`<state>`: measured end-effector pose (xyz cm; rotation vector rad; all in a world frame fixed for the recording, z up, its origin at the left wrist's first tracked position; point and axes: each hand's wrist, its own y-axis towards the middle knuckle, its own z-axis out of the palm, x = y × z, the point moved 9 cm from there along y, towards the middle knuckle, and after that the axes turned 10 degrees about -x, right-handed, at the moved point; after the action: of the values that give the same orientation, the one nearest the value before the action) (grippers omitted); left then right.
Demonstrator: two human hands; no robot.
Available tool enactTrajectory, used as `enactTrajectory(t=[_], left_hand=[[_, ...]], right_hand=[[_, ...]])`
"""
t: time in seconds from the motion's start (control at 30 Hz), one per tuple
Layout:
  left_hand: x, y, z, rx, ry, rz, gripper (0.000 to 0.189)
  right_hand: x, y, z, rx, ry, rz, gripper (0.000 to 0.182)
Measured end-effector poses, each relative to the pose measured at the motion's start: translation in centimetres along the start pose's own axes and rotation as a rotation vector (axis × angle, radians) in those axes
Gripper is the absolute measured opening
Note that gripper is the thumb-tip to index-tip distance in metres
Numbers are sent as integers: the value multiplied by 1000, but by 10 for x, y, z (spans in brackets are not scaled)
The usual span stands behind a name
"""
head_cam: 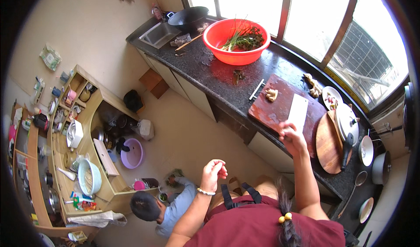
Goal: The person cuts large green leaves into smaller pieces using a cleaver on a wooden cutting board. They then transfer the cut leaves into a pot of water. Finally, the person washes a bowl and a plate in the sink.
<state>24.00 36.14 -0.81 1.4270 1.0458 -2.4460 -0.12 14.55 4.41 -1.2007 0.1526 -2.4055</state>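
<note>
My left hand [214,176], a beaded bracelet at its wrist, hangs over the floor with loosely curled fingers and nothing in them. Over the near edge of a dark red cutting board [277,110] is my right hand [293,138], its fingers bent. Just beyond it lies the broad blade of a cleaver [298,107]; my hand hides the handle end, so a grip on it cannot be made out. A piece of ginger root [271,95] rests on the board, left of the blade. More ginger [312,85] lies behind the board by the window.
A red basin [236,58] holding leafy greens [244,40] stands on the black counter [197,66]. Right of the board are a round wooden board [328,145], a black-handled utensil [347,150] and a lidded pot [346,122]. Another person [177,207] crouches at my left.
</note>
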Motion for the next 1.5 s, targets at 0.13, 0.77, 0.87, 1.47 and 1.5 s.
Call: enactTrajectory(t=[0.13, 0.77, 0.87, 1.47, 1.5], left_hand=[[-26, 36, -27, -38, -78, 31, 12], [-197, 289, -133, -240, -5, 79, 10], [-234, 357, -123, -170, 229, 182, 9], [-378, 708, -22, 282, 1424, 742, 4], [-384, 701, -10, 339, 1334, 733, 4]], right_hand=[[-37, 98, 69, 134, -9, 63, 18], [-67, 366, 93, -483, -1685, -306, 46], [-67, 376, 90, -499, -1724, -278, 32], [-139, 335, 154, -781, 61, -174, 13], [-140, 333, 157, -802, 109, -238, 14]])
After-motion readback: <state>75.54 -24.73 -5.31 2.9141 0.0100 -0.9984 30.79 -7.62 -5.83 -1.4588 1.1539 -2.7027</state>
